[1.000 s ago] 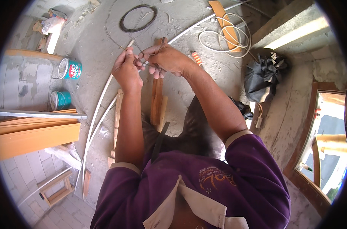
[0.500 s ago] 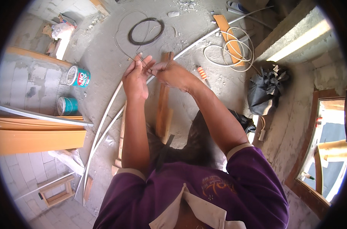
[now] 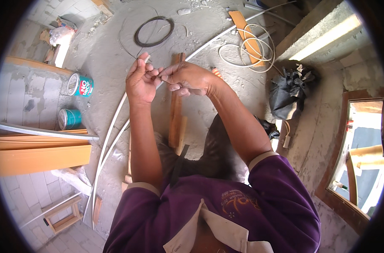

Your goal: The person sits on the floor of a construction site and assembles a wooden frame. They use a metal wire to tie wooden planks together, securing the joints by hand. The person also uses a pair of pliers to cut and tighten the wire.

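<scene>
Both my hands are raised close together above the dusty floor, fingertips meeting. In my left hand [image 3: 141, 84] the fingers are curled and pinch a thin wire [image 3: 127, 51], which curves up toward a dark wire coil [image 3: 151, 45] on the floor. My right hand [image 3: 188, 78] is closed next to it, its thumb and finger pinching at what seems the same wire; the exact piece between the fingertips is too small to make out. Beneath the hands run a long white pipe [image 3: 211, 41] and a brown wooden plank [image 3: 175, 120]. An orange-striped handle [image 3: 217, 72] shows partly behind my right wrist.
Loops of white cable [image 3: 220, 55] lie over an orange board [image 3: 237, 20] at far right. A black plastic bag [image 3: 287, 95] stands by the right wall. Two teal cans [image 3: 85, 86] and stacked orange panels [image 3: 44, 159] are on the left. A window [image 3: 365, 139] is at right.
My hands have stayed together while my right wrist turned, with more of its fingers showing underneath. The whole view has shifted slightly, and the orange-striped handle is now mostly covered.
</scene>
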Motion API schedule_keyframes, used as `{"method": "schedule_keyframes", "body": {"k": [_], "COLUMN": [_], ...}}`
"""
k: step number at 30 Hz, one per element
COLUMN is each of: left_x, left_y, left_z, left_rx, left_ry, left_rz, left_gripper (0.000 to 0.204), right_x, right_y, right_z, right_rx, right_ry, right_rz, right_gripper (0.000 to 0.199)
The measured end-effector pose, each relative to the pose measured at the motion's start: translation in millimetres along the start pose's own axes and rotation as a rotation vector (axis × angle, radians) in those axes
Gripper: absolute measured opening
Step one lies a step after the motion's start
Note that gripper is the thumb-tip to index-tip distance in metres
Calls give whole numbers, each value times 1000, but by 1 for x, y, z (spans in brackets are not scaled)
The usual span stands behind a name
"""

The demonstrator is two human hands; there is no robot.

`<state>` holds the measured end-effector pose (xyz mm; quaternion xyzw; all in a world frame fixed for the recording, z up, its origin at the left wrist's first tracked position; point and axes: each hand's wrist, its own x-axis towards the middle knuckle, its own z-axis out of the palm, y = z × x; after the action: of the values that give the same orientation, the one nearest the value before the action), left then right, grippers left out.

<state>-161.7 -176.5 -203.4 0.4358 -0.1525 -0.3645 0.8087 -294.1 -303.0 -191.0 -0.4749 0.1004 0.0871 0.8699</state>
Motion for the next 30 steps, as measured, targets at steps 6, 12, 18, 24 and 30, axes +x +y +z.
{"method": "schedule_keyframes", "body": {"k": [6,12,18,24,30], "left_x": [3,-2,-17,-53,-69], "left_y": [8,14,26,-25,-35], "left_z": [-1,-4,-18,8,2], "left_rx": [1,-134,24,569,686], "left_ry": [79,-1,-174,-109,-8], "left_rz": [58,-67,-45,-147,-133], "left_gripper": [34,25,20,24,20], "right_x": [4,7,8,19,13], "right_y": [5,6,1,2,-2], "right_z": [-2,4,5,16,24], "right_rx": [-522,-715,-266,206,128], "right_ry": [107,18,425,599,632], "right_rz": [-223,-218,-465,-451,-468], "right_gripper": [20,37,87,91,67]}}
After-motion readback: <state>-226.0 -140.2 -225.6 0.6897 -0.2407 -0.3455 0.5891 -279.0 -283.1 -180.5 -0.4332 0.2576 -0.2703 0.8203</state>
